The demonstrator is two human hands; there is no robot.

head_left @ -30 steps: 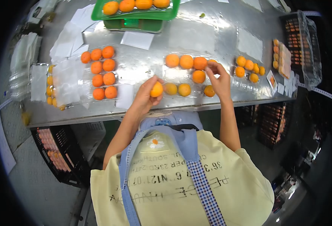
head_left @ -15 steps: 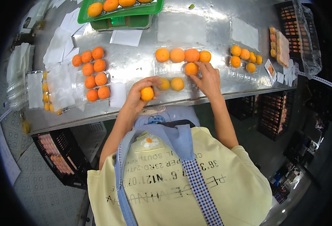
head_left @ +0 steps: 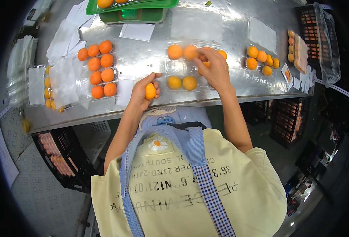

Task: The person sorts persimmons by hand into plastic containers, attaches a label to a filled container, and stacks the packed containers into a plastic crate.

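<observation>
My left hand is closed around a small orange, just above the table's front edge. A clear plastic clamshell tray lies in front of me with a back row of oranges. Two yellower oranges sit at its front left. My right hand reaches over the tray, thumb and fingers apart. Its fingertips touch the right side of a slightly blurred back-row orange. Under that hand another orange is partly hidden, as is the right part of the back row.
On the left stands a filled tray of oranges; a part-filled one is at right. A green tray rests on a scale at the back. Paper slips lie about. Black crates stand below the table.
My right hand has moved from the middle-row orange to the back row. My left hand, still holding its orange, has shifted slightly left and up. The whole view has tilted a little.
</observation>
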